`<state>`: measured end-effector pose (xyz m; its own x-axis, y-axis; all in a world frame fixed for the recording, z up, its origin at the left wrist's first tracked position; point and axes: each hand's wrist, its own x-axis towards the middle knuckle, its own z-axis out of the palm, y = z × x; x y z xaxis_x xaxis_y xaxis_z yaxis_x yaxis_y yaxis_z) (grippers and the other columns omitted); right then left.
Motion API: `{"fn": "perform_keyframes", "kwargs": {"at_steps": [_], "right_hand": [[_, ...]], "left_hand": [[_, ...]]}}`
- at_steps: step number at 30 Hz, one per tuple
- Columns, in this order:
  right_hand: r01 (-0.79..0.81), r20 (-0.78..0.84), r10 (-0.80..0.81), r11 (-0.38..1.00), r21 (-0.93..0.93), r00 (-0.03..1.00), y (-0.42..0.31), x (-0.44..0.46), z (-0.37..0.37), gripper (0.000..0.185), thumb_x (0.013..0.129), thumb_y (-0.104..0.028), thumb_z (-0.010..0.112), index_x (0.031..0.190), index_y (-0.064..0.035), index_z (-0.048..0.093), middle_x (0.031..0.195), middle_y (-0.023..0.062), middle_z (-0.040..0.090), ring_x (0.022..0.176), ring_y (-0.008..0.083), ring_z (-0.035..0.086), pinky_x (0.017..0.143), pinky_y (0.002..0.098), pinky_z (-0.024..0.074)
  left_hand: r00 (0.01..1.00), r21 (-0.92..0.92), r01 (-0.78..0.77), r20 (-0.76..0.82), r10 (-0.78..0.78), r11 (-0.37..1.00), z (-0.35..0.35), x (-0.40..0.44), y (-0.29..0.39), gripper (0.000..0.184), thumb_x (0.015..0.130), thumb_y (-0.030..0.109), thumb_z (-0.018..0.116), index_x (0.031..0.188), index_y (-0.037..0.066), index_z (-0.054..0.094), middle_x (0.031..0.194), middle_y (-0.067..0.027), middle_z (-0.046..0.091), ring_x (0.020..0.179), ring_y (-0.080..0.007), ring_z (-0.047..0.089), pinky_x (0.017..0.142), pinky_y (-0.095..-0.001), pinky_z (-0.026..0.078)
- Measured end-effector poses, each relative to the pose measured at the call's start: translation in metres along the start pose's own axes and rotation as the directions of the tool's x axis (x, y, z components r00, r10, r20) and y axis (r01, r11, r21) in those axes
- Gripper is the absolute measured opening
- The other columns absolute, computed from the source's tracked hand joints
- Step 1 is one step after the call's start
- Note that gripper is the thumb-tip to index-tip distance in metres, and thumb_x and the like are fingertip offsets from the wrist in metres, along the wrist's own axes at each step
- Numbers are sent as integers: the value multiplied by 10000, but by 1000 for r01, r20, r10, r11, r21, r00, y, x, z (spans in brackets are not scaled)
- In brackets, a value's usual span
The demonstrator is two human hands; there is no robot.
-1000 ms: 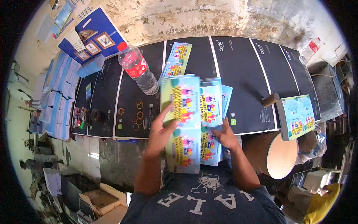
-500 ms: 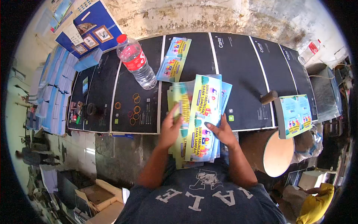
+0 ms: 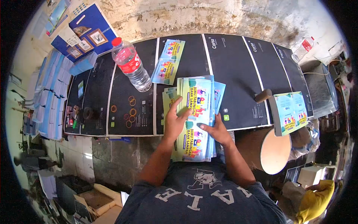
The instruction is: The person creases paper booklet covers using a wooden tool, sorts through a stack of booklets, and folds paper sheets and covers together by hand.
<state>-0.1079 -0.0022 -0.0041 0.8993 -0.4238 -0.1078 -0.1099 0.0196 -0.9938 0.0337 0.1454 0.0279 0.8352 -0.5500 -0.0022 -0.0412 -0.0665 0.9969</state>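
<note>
Left hand (image 3: 175,121): closed on the left edge of the booklets (image 3: 196,119), thumb laid over the top cover, forefinger pointing up along the side; remaining fingers largely hidden. Right hand (image 3: 218,130): clamped on the opposite edge, thumb pressed on the cover near mid-height, forefinger raised beside the bundle. Hands apart from each other, booklets between them.

Booklets held in front of the chest, over the near edge of the counter (image 3: 238,74). Covers yellow-green and blue, two printed panels one above the other, lettering "BUKU TABUNGAN BANK SAMPAH" turned sideways. Edges uneven: some fan out left of the main bundle, bluer ones out to the right.

Just beyond, on the counter's black surface with white stripes: a loose booklet (image 3: 167,61), lying aslant, same print. Left of it a bottle (image 3: 132,67), red cap and label, clear contents. Nearer and further left, rubber bands (image 3: 130,114), scattered, some overlapping. Far left, a dark ring (image 3: 88,113) and small clutter.

Right side of counter: a thick stack (image 3: 292,112) with similar covers, at the near edge; just beside it a dark cylinder (image 3: 263,96), lying tilted.

Outward: paper piles (image 3: 52,97) at the left end, blue board (image 3: 89,33) behind them; second bottle (image 3: 305,46) by the stained wall (image 3: 242,18). Below right, a round stool (image 3: 275,151); beyond it, a person in yellow (image 3: 317,201), partly visible.
</note>
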Motion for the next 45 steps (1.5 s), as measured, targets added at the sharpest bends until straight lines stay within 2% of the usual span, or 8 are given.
{"fn": "perform_keyframes", "kwargs": {"at_steps": [8,10,18,24,26,32,38,45], "right_hand": [[21,7,-22,992,127,1000,-1,1,3,723,826,-215,810,1370,74,430,1313,166,390,1267,274,468,1089,406,393],[-2,-15,4,992,124,1000,-7,0,4,752,820,-232,817,1378,77,418,1315,167,392,1273,275,465,1092,407,391],[-65,38,62,992,110,997,-10,1,0,800,832,-225,804,1405,102,352,1385,185,380,1294,281,448,1118,404,349],[-132,38,126,945,300,991,9,1,-6,748,841,-273,787,1378,100,423,1386,225,455,1340,304,385,1131,415,313],[-103,58,92,971,217,994,13,3,-7,743,840,-357,772,1350,91,470,1404,250,426,1358,347,349,1156,435,254],[-7,62,-3,987,160,998,9,1,-10,783,819,-416,780,1377,44,480,1455,255,325,1369,373,328,1164,449,248],[-15,42,8,986,164,999,12,0,-7,796,808,-366,805,1386,54,456,1406,218,345,1364,323,354,1149,437,290],[-27,56,19,990,141,998,2,-1,-7,840,797,-399,810,1392,61,437,1387,211,358,1342,312,383,1132,427,316]], "left_hand": [[996,-122,77,59,-70,989,-27,-14,-25,289,1036,228,524,1203,13,622,1073,-56,676,965,-95,602,816,-264,483],[924,-237,329,280,-260,914,-27,-23,-7,309,1025,232,543,1165,-28,634,1009,-59,689,905,-88,619,786,-260,494],[939,120,309,116,-323,943,-18,-28,21,269,936,208,684,1044,-39,692,907,-70,723,777,-102,649,699,-268,519],[975,-362,207,-4,-224,909,-82,-19,70,234,955,171,648,1059,-36,679,914,-82,714,732,-118,682,635,-253,532],[979,-89,202,53,-198,975,-90,-8,51,255,954,198,657,1078,-23,678,889,-46,709,759,-80,658,667,-243,519],[928,-131,346,194,-318,929,-85,-10,17,263,950,200,664,1115,-4,676,955,-34,703,811,-79,635,733,-249,506],[910,13,140,393,-134,990,-41,-5,-13,287,970,221,642,1136,-12,666,987,-41,697,890,-108,623,800,-286,504],[837,-241,520,335,-433,820,-19,-18,2,346,994,274,600,1192,-10,615,1028,-93,699,859,-149,675,763,-295,554]]}}
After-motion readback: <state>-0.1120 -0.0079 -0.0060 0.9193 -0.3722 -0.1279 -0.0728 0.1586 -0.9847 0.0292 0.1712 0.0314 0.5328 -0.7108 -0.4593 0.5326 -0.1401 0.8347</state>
